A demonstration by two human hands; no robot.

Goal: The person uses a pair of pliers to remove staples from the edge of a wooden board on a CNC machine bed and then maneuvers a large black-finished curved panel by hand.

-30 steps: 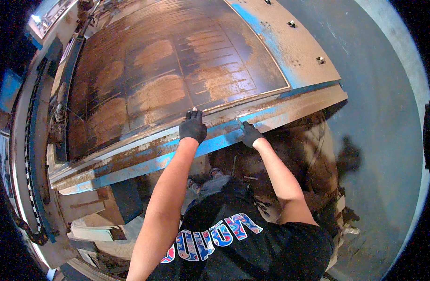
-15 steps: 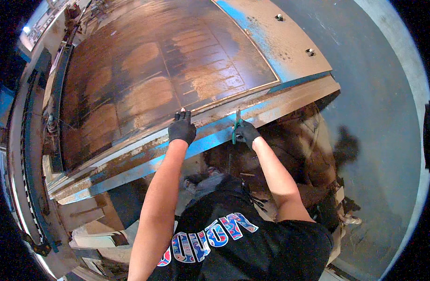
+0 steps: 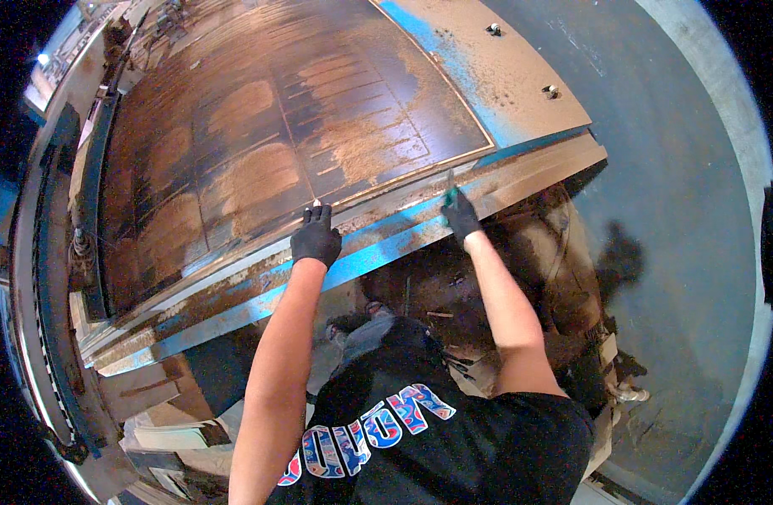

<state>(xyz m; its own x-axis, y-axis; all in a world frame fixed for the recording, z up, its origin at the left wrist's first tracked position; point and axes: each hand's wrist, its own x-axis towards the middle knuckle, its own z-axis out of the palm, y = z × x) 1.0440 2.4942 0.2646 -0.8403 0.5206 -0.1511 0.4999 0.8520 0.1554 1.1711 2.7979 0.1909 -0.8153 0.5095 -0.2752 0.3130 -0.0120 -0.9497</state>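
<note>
A large dark flat panel (image 3: 336,172) lies in front of me, coated in brown dust and scored with straight lines. My left hand (image 3: 317,238), in a black glove with at least one fingertip bare, lies flat at the panel's near edge, fingers stretched forward. To its right, my gloved right hand (image 3: 463,218) is closed around a green-handled hand tool (image 3: 450,197). The tool's narrow end points away from me above the bench edge; blur hides its exact kind. Both hands are over the dusty, blue-marked near edge (image 3: 361,259) of the bench.
A tan board (image 3: 529,84) with blue overspray and two small knobs (image 3: 551,91) adjoins the panel at right. A dark rail (image 3: 96,210) runs along the left. Below the bench are scrap boards (image 3: 172,435); grey floor (image 3: 681,194) spreads out at right.
My right hand has moved right and slightly away from me along the edge, carrying the tool. The left hand stays on the panel edge, a little further left in view.
</note>
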